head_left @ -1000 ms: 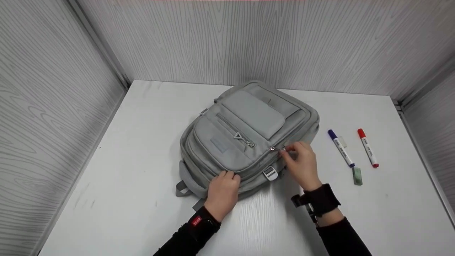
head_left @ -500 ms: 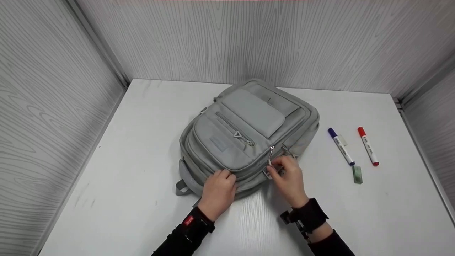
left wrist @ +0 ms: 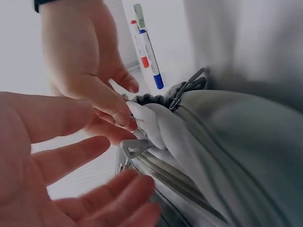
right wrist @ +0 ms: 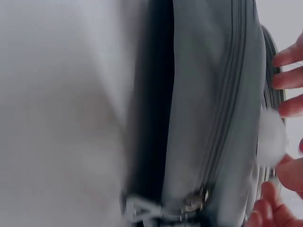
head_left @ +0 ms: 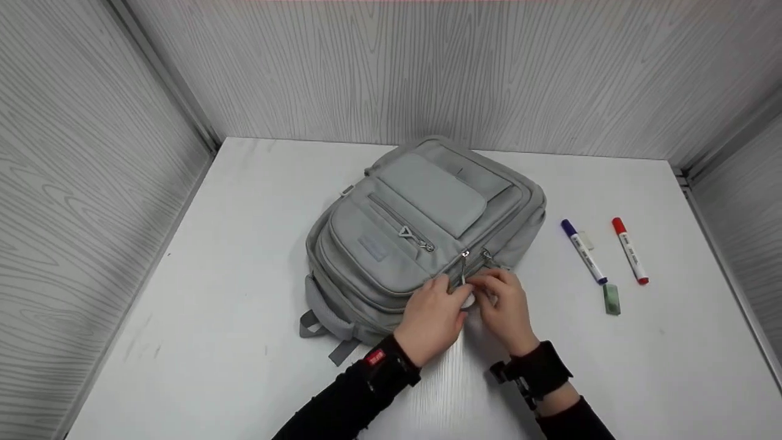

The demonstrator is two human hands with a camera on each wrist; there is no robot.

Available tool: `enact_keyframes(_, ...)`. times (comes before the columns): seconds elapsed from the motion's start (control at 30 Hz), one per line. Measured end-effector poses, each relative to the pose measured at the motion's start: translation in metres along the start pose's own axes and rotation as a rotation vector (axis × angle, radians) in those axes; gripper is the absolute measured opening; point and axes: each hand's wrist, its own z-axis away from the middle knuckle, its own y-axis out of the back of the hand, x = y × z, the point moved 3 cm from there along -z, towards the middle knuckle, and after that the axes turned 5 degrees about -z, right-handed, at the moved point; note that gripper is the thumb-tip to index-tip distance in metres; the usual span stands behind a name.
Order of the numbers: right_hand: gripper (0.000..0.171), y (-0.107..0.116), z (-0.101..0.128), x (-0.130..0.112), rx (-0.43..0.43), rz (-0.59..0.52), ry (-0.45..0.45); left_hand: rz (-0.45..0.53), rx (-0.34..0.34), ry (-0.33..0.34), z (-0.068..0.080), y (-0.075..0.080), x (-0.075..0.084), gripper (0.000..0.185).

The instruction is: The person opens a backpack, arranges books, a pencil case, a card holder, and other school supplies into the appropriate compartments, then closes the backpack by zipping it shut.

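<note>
A grey backpack (head_left: pixel 427 208) lies on the white table, front side up. In the head view a zipper pull (head_left: pixel 464 269) runs straight from its slider to the fingertips of my right hand (head_left: pixel 506 311), which pinches its end. My left hand (head_left: pixel 431 318) is beside it at the bag's near edge. Its fingers are extended and spread near the triangular pull end (left wrist: pixel 135 147) in the left wrist view; I cannot tell whether they touch it. A white buckle (right wrist: pixel 272 137) sits between the hands, blurred in the right wrist view. A second zipper slider (head_left: pixel 487 253) is to the right.
Right of the bag lie a blue marker (head_left: pixel 584 252), a red marker (head_left: pixel 630 250) and a small green block (head_left: pixel 611 299). A small pale piece (head_left: pixel 586 239) lies by the blue marker. Wood-grain panels (head_left: pixel 391 73) enclose the table's back and sides.
My right hand has left the right-hand zipper and moved left and down to the other pull. My left hand has let go of the bag's lower edge and moved right, beside the right hand.
</note>
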Motion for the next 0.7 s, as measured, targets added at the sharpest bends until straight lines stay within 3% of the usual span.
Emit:
enact_keyframes(0.2,0.019,0.016,-0.031,0.007,0.071,0.098,0.098,-0.171,0.000,0.040,-0.017,-0.010,0.015,0.030)
enact_keyframes(0.33,0.027,0.015,-0.056,0.009,0.005,0.190,0.190,-0.298,0.018,0.053,-0.019,-0.015,0.019,0.024)
enact_keyframes(0.43,0.027,0.010,-0.065,0.009,-0.052,0.245,0.261,-0.344,0.077,0.048,-0.019,-0.016,0.020,0.018)
enact_keyframes(0.6,0.020,0.000,-0.068,0.010,-0.024,0.280,0.334,-0.280,0.256,0.026,-0.020,-0.015,0.016,0.003)
enact_keyframes(0.7,0.018,-0.003,-0.070,0.011,0.000,0.279,0.333,-0.208,0.310,0.026,-0.022,-0.013,0.012,0.004)
